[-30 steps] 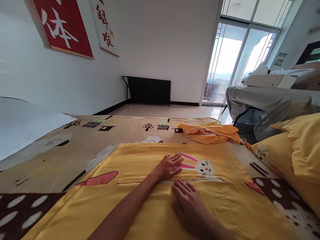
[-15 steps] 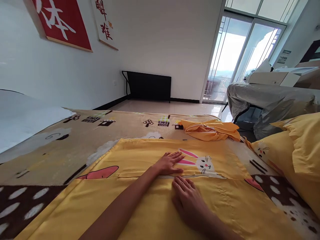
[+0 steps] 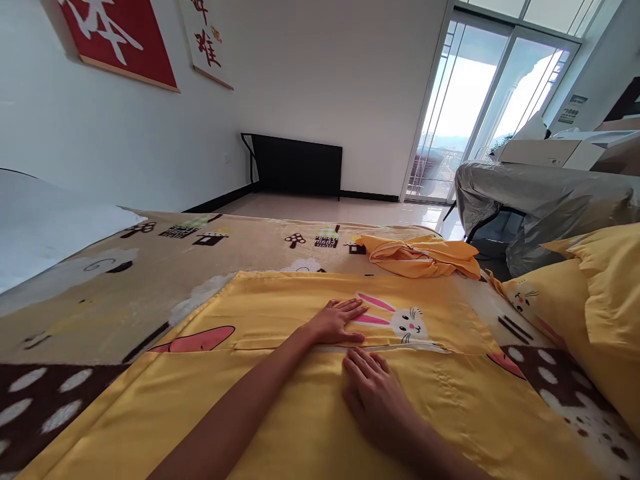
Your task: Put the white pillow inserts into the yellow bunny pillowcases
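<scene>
A yellow fabric cover (image 3: 240, 413) with a rabbit print lies spread in front of me. A long slit (image 3: 395, 347) with a pale edge runs across it. My left hand (image 3: 336, 323) lies flat on the cloth just beyond the slit, fingers spread beside the rabbit's ears (image 3: 373, 320). My right hand (image 3: 373, 387) is on the near side of the slit. Its fingers are bent and pressed together at the edge, and what they hold, if anything, is hidden beneath them.
A patterned beige blanket (image 3: 265, 240) lies under the cover. Crumpled orange-yellow cloth (image 3: 420, 257) rests at the far edge, and a yellow pillow (image 3: 555, 300) is on the right. Behind it stands plastic-covered furniture (image 3: 545, 180) with boxes on top. White material (image 3: 50, 230) lies at left.
The whole view has shifted slightly, so things sit a little higher in the picture. Both hands keep their places on the cloth.
</scene>
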A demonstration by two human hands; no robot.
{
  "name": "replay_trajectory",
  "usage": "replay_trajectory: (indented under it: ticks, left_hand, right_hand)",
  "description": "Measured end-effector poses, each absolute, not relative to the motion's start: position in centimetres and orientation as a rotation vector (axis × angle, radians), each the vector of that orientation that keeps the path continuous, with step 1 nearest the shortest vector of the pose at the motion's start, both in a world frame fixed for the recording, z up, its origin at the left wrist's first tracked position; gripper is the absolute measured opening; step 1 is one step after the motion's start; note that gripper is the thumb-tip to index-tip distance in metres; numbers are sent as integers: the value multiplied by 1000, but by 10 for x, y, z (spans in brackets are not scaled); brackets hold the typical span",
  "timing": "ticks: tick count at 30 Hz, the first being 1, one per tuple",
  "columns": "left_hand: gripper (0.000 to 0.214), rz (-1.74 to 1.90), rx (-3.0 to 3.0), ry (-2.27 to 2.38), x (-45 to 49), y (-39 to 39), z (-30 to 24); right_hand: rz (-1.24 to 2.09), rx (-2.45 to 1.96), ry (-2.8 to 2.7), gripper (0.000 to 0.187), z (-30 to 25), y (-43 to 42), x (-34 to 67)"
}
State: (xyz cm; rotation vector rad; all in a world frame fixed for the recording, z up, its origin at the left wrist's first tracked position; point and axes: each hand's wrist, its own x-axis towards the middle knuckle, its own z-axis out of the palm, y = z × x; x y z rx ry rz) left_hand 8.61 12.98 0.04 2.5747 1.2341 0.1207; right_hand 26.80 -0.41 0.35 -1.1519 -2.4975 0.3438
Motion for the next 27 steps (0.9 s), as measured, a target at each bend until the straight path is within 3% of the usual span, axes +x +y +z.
replay_trajectory:
  ticks: [27]
  left_hand:
    - [85,-70,2495,1224,88,135,17]
  right_hand:
    - [251,-1120,-2509,44,0,-3,269]
